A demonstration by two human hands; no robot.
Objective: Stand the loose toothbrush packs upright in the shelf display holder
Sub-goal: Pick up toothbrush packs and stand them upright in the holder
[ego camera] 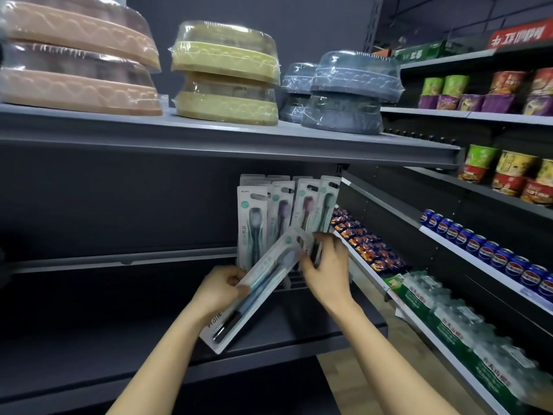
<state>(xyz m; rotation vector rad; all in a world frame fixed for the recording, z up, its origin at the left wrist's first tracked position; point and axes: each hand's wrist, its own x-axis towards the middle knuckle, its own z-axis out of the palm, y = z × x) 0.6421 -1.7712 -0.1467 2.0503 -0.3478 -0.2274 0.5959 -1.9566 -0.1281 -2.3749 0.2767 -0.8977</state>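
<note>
Head view: left hand (223, 287) clamped on a loose toothbrush pack (259, 290), thumb on the near face and fingers curled behind, gripping at mid-length; pack tilted, top end leaning far and right toward the upright packs (287, 211), bottom corner hanging near and low over the shelf edge (269, 348); probably held slanted so the top can be steered into a gap before the bottom swings in. Right hand (326, 268) just right of the tilted pack, fingers loosely spread and bent, tips pressing against the lower parts of the standing packs, seemingly parting or steadying them to open a slot; not closed on any one pack as far as can be told. Upright packs ranked in rows at the far right of the otherwise bare dark shelf, hang-hole tops up.

Display holder (294, 281) mostly hidden behind both hands and the tilted pack, only a few thin rails showing low between them; depth and free slots impossible to judge. Right fingertips partly lost behind the pack's top end. Print on the cards too blurred to read. Stacked wrapped basins (224, 73) on the upper shelf, unrelated
</note>
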